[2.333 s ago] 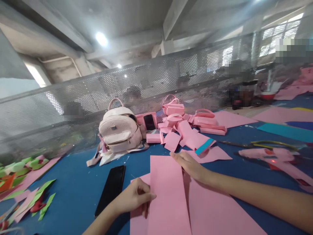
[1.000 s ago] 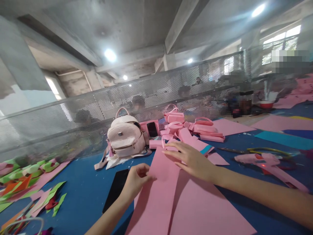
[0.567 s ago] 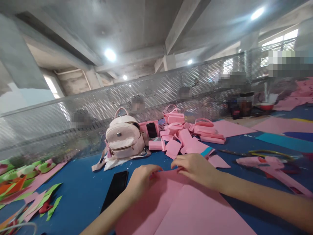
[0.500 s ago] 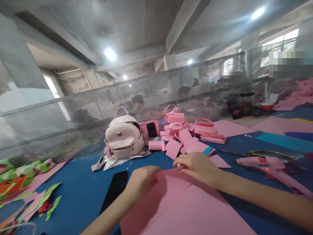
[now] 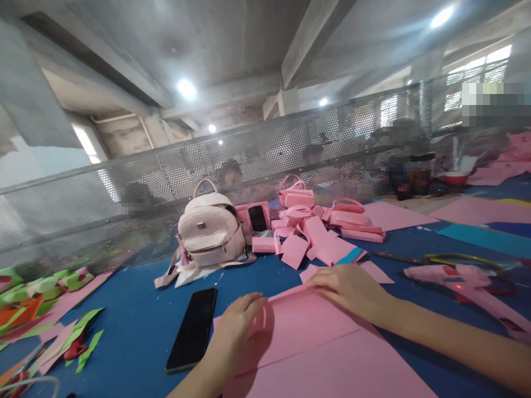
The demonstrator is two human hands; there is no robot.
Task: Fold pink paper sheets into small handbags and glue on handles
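A large pink sheet (image 5: 332, 362) lies on the blue table in front of me, and a smaller pink panel (image 5: 290, 326) sits over its far part, with a crease or edge running across below it. My left hand (image 5: 243, 326) has its bent fingers closed on the panel's left side, where the paper curls up slightly. On the far right corner, my right hand (image 5: 352, 290) pinches the panel's edge between thumb and fingers. The undersides of both grips are hidden. Left of my left hand lies a black phone (image 5: 193, 329).
Beyond the sheet stand a cream backpack (image 5: 211, 232) and a pile of pink paper pieces (image 5: 307, 232). A pink glue gun (image 5: 460, 276) with a lit red light lies right, beside scissors. Green and orange scraps (image 5: 85, 337) lie left. A perforated metal screen (image 5: 257, 155) closes the back.
Both hands have shifted slightly to the right and nearer with the paper's far edge. The panel's lower line now shows across the sheet, and more of the black phone is uncovered.
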